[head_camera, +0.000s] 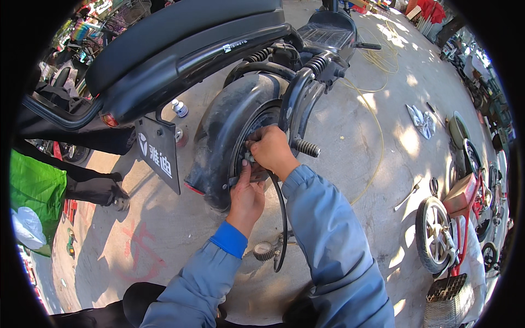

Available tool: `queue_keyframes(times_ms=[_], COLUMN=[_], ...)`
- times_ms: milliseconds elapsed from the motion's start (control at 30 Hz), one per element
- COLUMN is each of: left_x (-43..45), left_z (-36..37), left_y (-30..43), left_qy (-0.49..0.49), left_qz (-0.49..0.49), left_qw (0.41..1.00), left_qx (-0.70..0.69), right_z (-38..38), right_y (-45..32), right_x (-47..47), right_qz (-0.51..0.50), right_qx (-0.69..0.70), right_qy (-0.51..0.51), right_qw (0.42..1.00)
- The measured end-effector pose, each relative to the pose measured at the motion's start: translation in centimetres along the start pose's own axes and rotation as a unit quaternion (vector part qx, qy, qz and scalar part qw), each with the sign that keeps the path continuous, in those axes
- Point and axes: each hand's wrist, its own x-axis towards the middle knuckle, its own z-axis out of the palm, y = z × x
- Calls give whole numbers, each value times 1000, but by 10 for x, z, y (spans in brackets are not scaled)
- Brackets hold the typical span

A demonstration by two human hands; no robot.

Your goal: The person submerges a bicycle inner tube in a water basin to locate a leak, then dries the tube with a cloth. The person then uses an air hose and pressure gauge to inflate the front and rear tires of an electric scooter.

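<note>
A black electric scooter stands before me, its rear fender (229, 110) and wheel rim under both of my hands. My right hand (270, 149), fingers curled, is at the rim near the hub; what its fingertips touch is hidden. Just below, my left hand (246, 201) has its thumb raised against a small metal fitting (249, 156) by the rim. From beneath the right hand a black hose (284, 221) curves down to the ground, beside a round pressure gauge with a ridged rim (263, 251). A ridged foot peg (307, 147) sticks out right of the right hand.
A white bottle (179, 108) and a jar (179, 137) stand behind the rear plate (158, 153). Another person's leg (92, 190) and a green bag (37, 197) are at left. A yellow hose (381, 143), a cloth (421, 121), a basin (458, 129) and a small wheel (434, 234) lie right.
</note>
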Motion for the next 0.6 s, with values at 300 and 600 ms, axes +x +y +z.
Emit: queue_keyframes(times_ms=[300, 600], left_x=[-4, -5], left_z=[4, 19], left_y=[5, 4], left_qy=[47, 42], left_qz=[38, 73], left_qw=[998, 995], left_qx=[21, 60], right_z=[-1, -3], right_y=[24, 27], right_x=[5, 2], right_qz=[-146, -130], right_qx=[52, 25], right_qy=[-63, -81], right_qw=[986, 988])
